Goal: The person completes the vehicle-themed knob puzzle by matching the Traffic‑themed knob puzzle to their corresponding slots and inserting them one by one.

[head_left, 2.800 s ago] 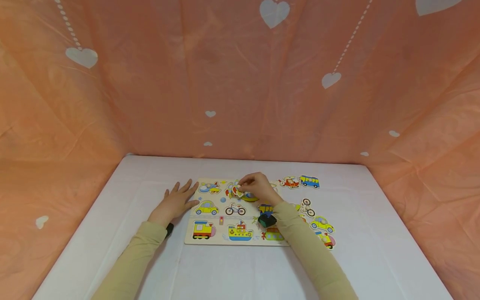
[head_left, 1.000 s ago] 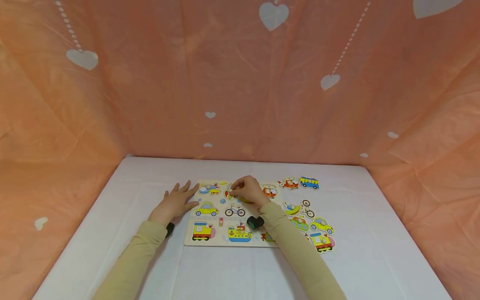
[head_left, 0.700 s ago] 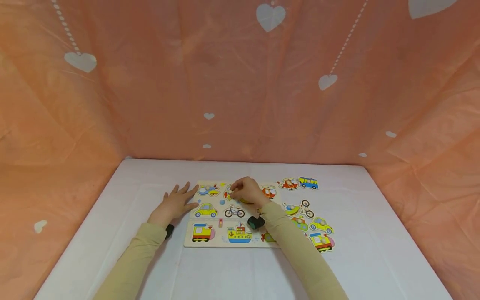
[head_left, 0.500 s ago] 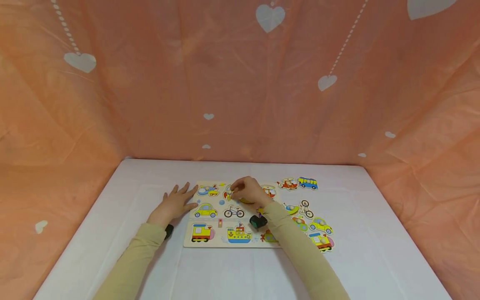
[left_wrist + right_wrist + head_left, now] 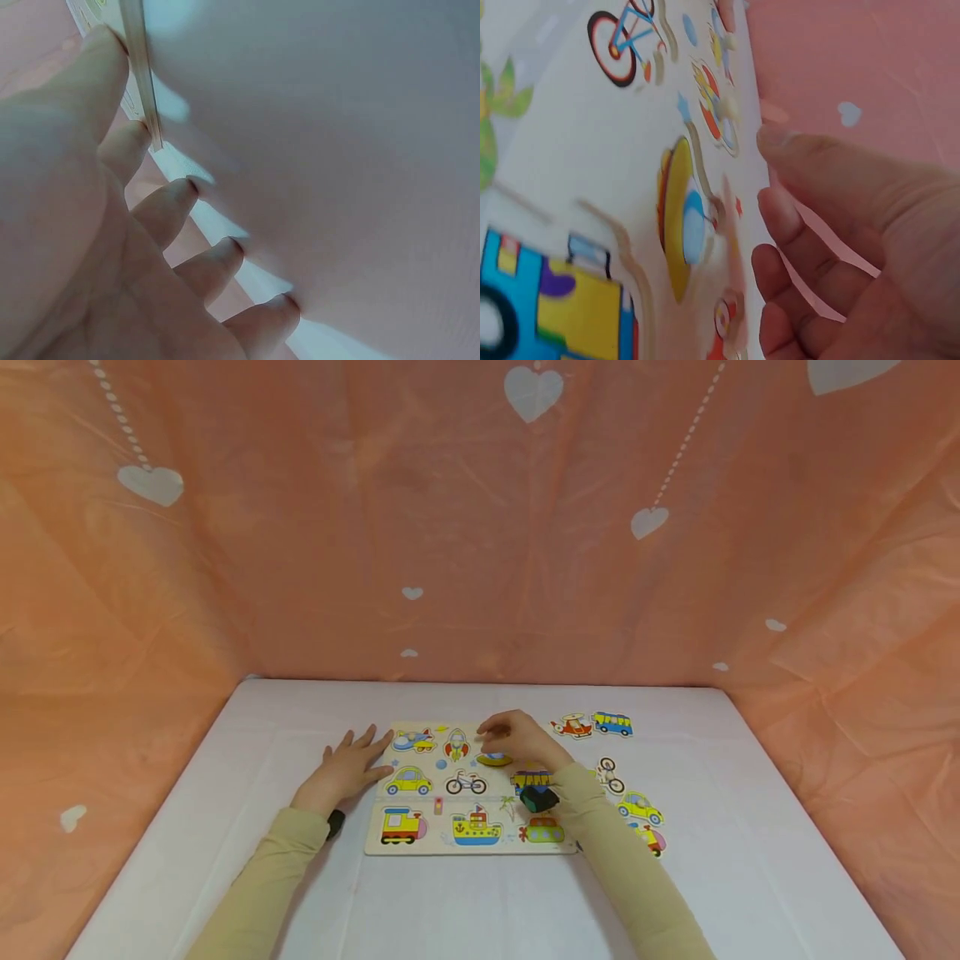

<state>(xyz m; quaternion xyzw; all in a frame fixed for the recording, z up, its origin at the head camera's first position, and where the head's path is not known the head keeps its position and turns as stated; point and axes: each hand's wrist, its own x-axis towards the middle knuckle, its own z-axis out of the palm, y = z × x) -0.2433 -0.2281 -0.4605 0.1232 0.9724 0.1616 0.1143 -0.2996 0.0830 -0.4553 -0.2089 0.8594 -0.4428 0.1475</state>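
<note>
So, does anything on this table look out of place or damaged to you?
Mainly the loose bicycle piece right of the board: it lies turned sideways, one wheel beyond the other, while the printed bicycle sits level. I see no damage or spill.

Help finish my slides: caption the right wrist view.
A right hand hovers empty over a puzzle board, near its knobbed rocket and yellow saucer.

Heart-printed peach curtain (image 5: 450,543) behind a white, apparently cloth-covered table (image 5: 450,906).
</note>
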